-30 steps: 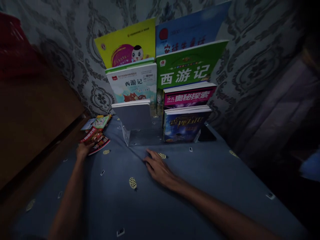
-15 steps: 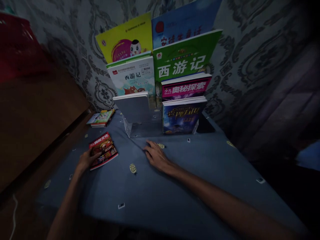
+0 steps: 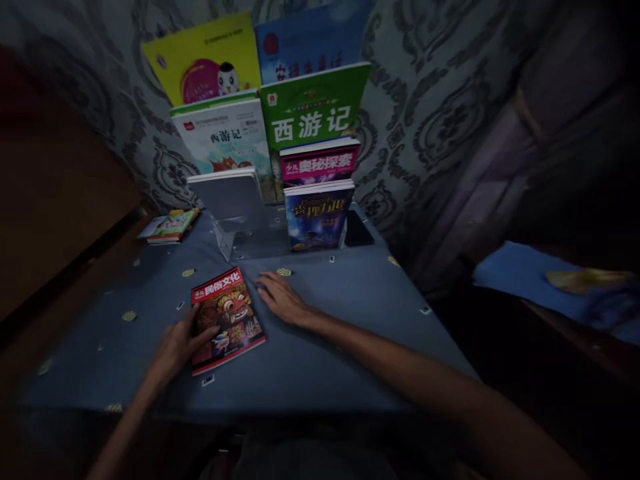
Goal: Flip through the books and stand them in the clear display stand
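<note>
A red-bordered book (image 3: 230,310) with a dragon-like mask on its cover lies on the cloth-covered table. My left hand (image 3: 175,341) grips it at the left edge, thumb across the cover and the other fingers partly hidden. To the right of the book, my right hand (image 3: 284,300) rests on the cloth, fingers stretched out and holding nothing. Behind both hands is a clear stand (image 3: 226,241) with books in tiers. A plain grey panel (image 3: 227,197) fills its lower left, and a dark blue book (image 3: 319,217) stands at its lower right.
A small pile of books (image 3: 169,227) lies at the table's far left. Higher on the stand are a white book (image 3: 225,137), a green book (image 3: 315,100) and a yellow book (image 3: 205,50). A dark flat object (image 3: 359,230) lies right of the stand. Patterned wallpaper is behind.
The red-bordered book has moved toward me and to the right with my left hand, closer to my right hand. My view has shifted right, so the stand appears further left.
</note>
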The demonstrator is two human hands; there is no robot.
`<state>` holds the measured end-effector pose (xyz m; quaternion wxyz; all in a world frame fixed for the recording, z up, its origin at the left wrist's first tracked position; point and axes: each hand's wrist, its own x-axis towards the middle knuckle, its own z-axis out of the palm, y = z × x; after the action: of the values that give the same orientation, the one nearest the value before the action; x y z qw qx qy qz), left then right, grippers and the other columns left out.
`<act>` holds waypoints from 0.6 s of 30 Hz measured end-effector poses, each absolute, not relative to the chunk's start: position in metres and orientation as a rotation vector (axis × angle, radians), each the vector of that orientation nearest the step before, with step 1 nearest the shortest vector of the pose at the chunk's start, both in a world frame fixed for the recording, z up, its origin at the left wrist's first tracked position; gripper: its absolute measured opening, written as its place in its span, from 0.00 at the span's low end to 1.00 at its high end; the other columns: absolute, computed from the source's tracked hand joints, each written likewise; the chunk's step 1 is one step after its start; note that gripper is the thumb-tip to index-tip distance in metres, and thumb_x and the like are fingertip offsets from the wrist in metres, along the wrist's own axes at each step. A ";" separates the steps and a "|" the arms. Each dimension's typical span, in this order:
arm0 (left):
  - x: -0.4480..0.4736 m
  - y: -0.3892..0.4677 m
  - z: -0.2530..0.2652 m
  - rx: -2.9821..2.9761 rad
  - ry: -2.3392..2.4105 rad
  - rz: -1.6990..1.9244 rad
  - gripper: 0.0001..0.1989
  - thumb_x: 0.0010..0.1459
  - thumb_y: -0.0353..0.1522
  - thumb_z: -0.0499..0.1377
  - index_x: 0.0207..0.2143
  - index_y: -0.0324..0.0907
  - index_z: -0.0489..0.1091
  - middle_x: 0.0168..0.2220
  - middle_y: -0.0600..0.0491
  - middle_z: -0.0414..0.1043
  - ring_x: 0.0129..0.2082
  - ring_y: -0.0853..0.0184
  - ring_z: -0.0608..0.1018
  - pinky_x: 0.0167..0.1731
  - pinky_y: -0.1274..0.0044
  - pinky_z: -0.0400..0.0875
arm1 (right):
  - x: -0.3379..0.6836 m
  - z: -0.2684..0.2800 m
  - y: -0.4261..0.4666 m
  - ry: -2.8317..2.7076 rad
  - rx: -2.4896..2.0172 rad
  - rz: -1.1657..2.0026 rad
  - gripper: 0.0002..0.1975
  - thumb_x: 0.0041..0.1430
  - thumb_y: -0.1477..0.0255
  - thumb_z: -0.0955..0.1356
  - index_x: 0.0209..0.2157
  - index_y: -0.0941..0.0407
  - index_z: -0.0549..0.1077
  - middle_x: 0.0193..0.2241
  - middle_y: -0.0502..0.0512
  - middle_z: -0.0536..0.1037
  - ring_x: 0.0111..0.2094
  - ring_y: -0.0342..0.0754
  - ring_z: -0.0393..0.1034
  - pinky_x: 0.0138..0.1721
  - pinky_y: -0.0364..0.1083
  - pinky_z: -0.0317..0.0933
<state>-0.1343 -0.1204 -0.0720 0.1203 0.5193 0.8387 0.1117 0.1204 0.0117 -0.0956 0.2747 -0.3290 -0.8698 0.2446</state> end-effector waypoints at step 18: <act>0.017 -0.077 -0.039 2.133 1.940 -0.038 0.35 0.63 0.50 0.60 0.66 0.45 0.60 0.48 0.44 0.80 0.46 0.52 0.82 0.41 0.71 0.71 | 0.247 -0.116 0.018 -2.158 -1.010 0.483 0.17 0.67 0.72 0.62 0.54 0.58 0.73 0.59 0.68 0.70 0.63 0.59 0.64 0.62 0.62 0.61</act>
<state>0.0168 -0.0765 -0.0390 0.1289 0.7336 0.6672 -0.0130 0.2472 0.0184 -0.1161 0.3479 -0.3894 -0.8323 0.1863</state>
